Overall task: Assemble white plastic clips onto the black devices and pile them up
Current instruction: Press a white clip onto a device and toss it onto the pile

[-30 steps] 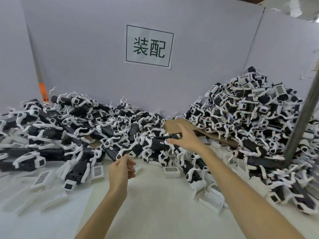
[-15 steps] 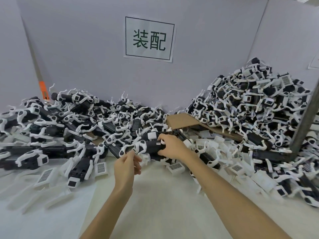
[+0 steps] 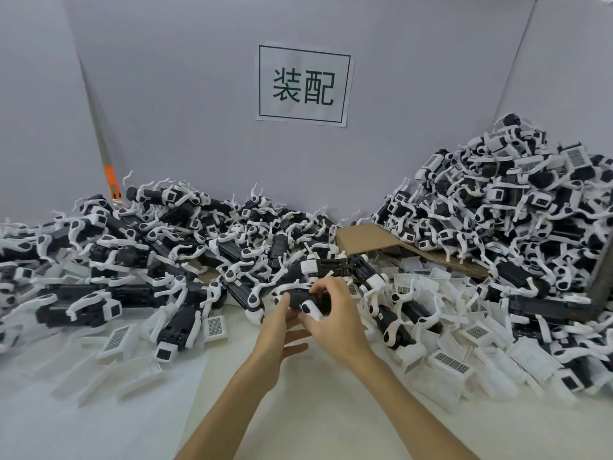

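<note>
A black device (image 3: 306, 299) with a white clip part on its near end sits between both hands, just above the white table at centre. My right hand (image 3: 335, 322) grips it from above and the right. From the left, my left hand (image 3: 282, 323) meets it with thumb and fingers on its left end; the lower fingers are spread. Behind them lies a low pile of black devices with white clips (image 3: 149, 247), and a taller pile (image 3: 517, 220) rises at the right.
Loose white plastic clip parts (image 3: 457, 353) are strewn over the table at right and front left. A cardboard sheet (image 3: 371, 240) lies under the right pile. Grey partition walls with a paper sign (image 3: 303, 86) close the back. A metal post (image 3: 603, 270) stands at far right.
My right hand pulled a black device out of the pile toward me. My left hand rose from a closed fist to meet the device at its left end.
</note>
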A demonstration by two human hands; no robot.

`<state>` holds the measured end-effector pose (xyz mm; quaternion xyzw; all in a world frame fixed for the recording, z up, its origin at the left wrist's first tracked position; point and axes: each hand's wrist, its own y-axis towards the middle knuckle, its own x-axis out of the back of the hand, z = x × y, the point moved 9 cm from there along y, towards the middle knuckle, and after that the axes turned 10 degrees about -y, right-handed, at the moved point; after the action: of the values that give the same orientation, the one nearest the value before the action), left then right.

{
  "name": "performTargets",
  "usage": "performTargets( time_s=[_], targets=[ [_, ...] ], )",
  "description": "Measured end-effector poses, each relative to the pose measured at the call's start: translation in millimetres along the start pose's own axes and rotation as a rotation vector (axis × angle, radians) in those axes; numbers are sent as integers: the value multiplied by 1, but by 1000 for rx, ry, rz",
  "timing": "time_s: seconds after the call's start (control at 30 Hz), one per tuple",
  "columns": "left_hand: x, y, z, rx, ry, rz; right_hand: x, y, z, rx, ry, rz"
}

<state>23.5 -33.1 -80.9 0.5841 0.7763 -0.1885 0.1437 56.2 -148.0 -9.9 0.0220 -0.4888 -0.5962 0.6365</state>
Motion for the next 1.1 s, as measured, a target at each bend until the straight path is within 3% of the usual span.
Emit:
performTargets(
  time_s=[0.1, 0.17, 0.27, 0.33, 0.4, 0.67, 0.87, 0.97, 1.1],
  targets=[
    [2, 0, 2, 15, -52, -40, -11, -11, 5, 18, 191, 201],
    [6, 1, -1, -6, -28, -69, -5, -16, -1, 16, 184, 201],
    [4, 0, -7, -77, 45, -47, 12, -21, -23, 33, -407, 43],
    [1, -2, -8, -89, 67, -27, 4, -28, -49, -133, -679, 165],
    [-1, -4, -7, -82, 109, -9, -11, -38, -64, -193, -732, 261],
    [2, -1, -2, -36, 96, -80, 18, -33, -63, -313, -249, -21],
    [5, 2, 2, 9, 70, -99, 40, -33, -50, -273, -130, -232],
    [2, 2, 9, 79, 71, -75, 46, -34, -45, -249, -74, -288],
    [-3, 1, 8, 59, 114, -26, 39, -32, -47, -237, 47, -233]
  ],
)
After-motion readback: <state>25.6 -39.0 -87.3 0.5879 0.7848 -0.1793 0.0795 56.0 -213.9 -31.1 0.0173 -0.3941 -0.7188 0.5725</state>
